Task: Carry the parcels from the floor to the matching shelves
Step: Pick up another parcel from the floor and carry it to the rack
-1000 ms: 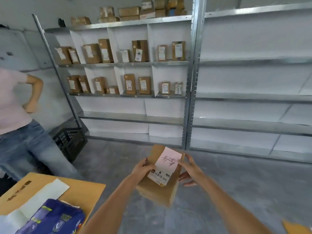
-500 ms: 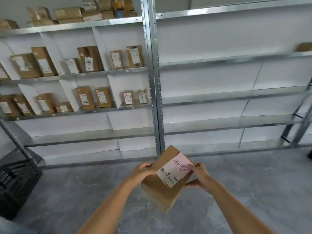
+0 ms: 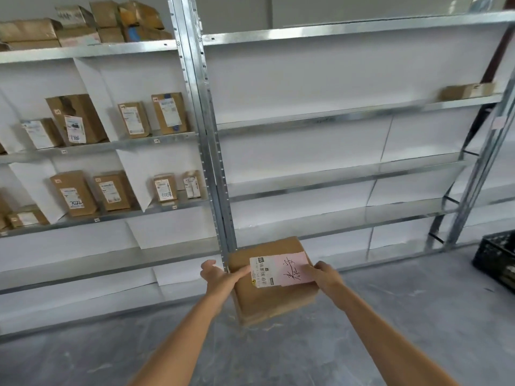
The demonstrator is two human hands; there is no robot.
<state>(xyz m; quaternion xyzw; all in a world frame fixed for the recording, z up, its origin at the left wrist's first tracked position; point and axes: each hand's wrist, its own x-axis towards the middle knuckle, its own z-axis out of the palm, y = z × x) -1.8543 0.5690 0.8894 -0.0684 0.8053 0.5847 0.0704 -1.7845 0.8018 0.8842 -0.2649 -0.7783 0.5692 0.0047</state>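
cardboard parcel (image 3: 271, 282) is carried in mid-air before the steel shelving (image 3: 348, 115), well above the floor; left hand (image 3: 220, 275) presses its left edge, right hand (image 3: 324, 275) clasps the right edge over the pink label (image 3: 281, 270); the carrying step seems under way; next, i judge, comes reading the label and finding its matching shelf.

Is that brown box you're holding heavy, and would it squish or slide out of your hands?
Probably not heavy: the cardboard parcel sits up in just the left hand and right hand, fingers relaxed. It looks stiff, with flat sides and sharp corners. Plain cardboard likely grips well, though the pink label may be smoother.
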